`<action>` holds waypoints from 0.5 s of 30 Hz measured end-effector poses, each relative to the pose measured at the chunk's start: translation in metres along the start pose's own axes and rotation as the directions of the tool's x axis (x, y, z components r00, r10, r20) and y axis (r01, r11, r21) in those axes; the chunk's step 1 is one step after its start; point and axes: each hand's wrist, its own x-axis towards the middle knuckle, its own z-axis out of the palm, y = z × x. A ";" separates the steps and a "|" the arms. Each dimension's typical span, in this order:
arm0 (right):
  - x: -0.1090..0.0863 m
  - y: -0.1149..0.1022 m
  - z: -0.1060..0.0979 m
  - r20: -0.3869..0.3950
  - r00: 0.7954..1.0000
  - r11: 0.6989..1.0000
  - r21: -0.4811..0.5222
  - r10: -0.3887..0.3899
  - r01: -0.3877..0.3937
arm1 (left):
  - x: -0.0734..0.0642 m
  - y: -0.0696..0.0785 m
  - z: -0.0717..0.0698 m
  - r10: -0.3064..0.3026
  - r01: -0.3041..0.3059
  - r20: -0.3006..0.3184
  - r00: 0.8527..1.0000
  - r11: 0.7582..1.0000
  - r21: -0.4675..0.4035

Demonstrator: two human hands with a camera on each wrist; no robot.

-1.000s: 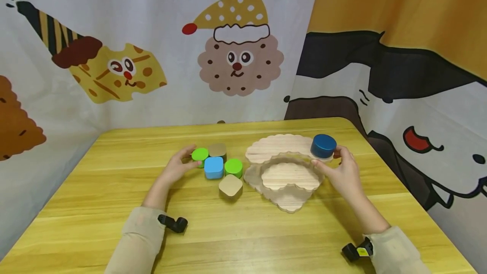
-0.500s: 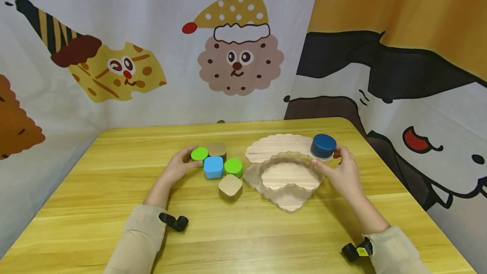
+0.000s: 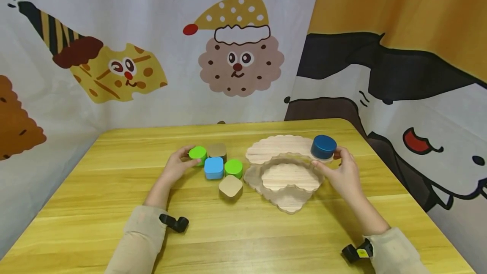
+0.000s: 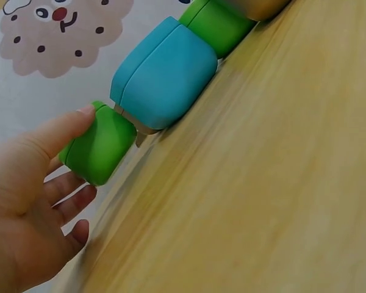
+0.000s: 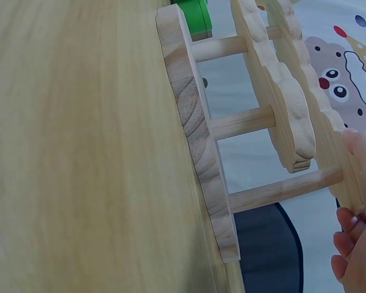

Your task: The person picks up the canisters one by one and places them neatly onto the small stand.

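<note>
My left hand (image 3: pixel 178 166) pinches a small round green lidded tin (image 3: pixel 198 154) between thumb and fingers, at the left end of a cluster of tins. In the left wrist view the thumb lies along the side of this green tin (image 4: pixel 104 146), with some fingers behind it. My right hand (image 3: pixel 345 172) grips the right edge of the top tier of a three-tier wooden stand (image 3: pixel 279 146) with scalloped edges. A dark blue round tin (image 3: pixel 324 147) stands on that tier, close by the fingertips. Wooden posts (image 5: pixel 244 123) join the tiers in the right wrist view.
Beside the held tin stand a light blue squarish tin (image 3: pixel 214 168), a second green tin (image 3: pixel 233 168) and two tan tins, one behind (image 3: pixel 217 150) and one in front (image 3: pixel 230 187). All are on the wooden table (image 3: pixel 243 236), before a printed curtain (image 3: pixel 144 20).
The green tin in my left hand has shifted slightly left, away from the light blue tin. My right hand, the stand and the dark blue tin have stayed in place.
</note>
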 end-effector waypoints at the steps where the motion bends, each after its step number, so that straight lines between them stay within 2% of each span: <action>1: 0.000 0.000 0.000 0.000 1.000 1.000 0.000 -0.002 0.002 | 0.000 0.001 0.000 0.002 -0.002 -0.007 1.000 1.000 -0.002; 11: 0.000 -0.001 0.000 0.008 1.000 1.000 0.001 0.006 -0.006 | 0.000 0.012 -0.002 0.031 -0.033 -0.069 0.997 0.999 -0.031; 12: 0.000 -0.001 0.000 0.009 1.000 1.000 0.000 0.009 -0.009 | -0.003 0.019 -0.002 0.037 -0.039 -0.072 0.997 0.999 -0.030; 15: -0.001 0.000 0.000 0.011 1.000 1.000 0.000 0.016 -0.016 | -0.002 0.023 -0.001 0.047 -0.050 -0.086 0.995 0.998 -0.041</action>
